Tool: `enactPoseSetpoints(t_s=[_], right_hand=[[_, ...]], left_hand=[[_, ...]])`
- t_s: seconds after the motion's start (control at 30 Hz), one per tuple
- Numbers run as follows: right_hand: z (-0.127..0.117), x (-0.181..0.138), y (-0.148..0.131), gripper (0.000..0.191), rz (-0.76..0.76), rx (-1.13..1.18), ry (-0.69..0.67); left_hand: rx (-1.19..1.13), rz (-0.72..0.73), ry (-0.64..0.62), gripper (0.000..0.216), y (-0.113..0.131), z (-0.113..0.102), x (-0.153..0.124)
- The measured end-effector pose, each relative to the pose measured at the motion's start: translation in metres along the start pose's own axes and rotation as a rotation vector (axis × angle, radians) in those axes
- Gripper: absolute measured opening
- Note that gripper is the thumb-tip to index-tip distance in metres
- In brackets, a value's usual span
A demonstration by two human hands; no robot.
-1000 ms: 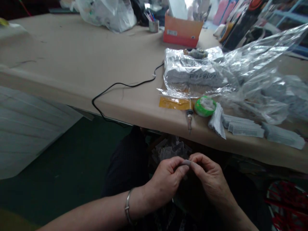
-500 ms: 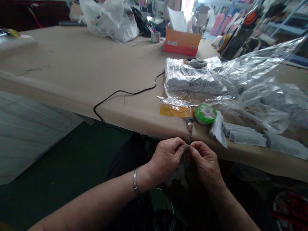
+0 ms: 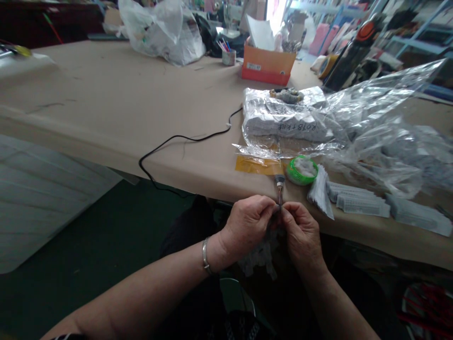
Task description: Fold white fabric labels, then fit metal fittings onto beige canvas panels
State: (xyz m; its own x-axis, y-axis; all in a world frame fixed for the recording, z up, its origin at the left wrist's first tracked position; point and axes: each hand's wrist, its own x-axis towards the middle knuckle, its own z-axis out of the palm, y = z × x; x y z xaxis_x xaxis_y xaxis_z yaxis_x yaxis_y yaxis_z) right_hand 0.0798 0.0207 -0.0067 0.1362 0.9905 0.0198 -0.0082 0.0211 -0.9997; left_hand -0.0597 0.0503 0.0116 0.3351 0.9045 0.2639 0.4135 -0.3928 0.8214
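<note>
Vs 1 s ago, L hand (image 3: 247, 225) & R hand (image 3: 303, 232) sit higher, twd 12 o'clock, both pinched on sm. pale strip (image 3: 276, 208), mostly hidden (axis unclear), at tip of soldering iron (image 3: 280, 188). Iron's slim, metal-shafted, long axis approx. 12–6, pointing 6 o'clock past tan desk (image 3: 106, 104) edge.

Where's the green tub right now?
In the head view, the green tub sits right of centre on the table, between the metal-tipped tool and the white strips.

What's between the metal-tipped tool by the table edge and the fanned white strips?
In the head view, a round green tub with whitish filling lies between the tool and strips.
</note>
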Motion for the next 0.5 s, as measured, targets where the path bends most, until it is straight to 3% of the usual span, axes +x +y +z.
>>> enactPoseSetpoints(t_s=[0.27, 0.5], right_hand=[[-0.002, -0.004, 0.007, 0.009, -0.180, -0.068, 0.039], [-0.004, -0.009, 0.004, 0.009, -0.275, -0.143, 0.039]], left_hand=[[0.005, 0.139, 0.048, 0.021, -0.002, 0.001, -0.004], [-0.026, 0.127, 0.050, 0.022, -0.004, 0.003, -0.014]])
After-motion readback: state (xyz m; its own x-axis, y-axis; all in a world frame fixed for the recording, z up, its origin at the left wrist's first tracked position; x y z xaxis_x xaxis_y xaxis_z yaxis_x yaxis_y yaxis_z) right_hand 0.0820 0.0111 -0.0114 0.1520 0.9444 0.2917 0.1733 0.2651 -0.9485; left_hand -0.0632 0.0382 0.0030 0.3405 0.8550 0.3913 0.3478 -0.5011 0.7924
